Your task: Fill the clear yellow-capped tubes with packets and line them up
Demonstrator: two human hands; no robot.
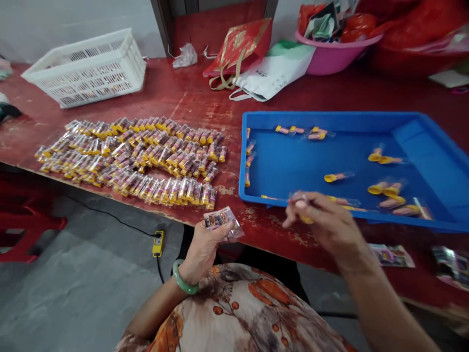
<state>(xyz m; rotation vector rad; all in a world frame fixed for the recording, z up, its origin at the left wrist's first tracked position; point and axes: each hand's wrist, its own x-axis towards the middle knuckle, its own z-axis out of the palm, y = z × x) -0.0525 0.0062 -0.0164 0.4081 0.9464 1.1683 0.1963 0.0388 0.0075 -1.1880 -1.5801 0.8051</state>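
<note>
We find the left hand (201,252) clenched on a small sheaf of printed plastic sachets (222,223), held just off the near edge of the red counter (183,105). The right hand (322,227) pinches what appears to be a yellow-capped tube (304,212), blurred, by the near rim of the blue tray (330,115). Loose yellow-capped tubes (339,177) lie inside; packed rows of sleeved tubes (128,159) lie left.

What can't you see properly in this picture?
Head view:
The small yellow-capped piece in the right hand: blurred, and fingers hide part of it.
The printed packet in the left hand: print too small to read, thumb covers some.
The loose packet at the right: cut off by the picture's edge.
</note>
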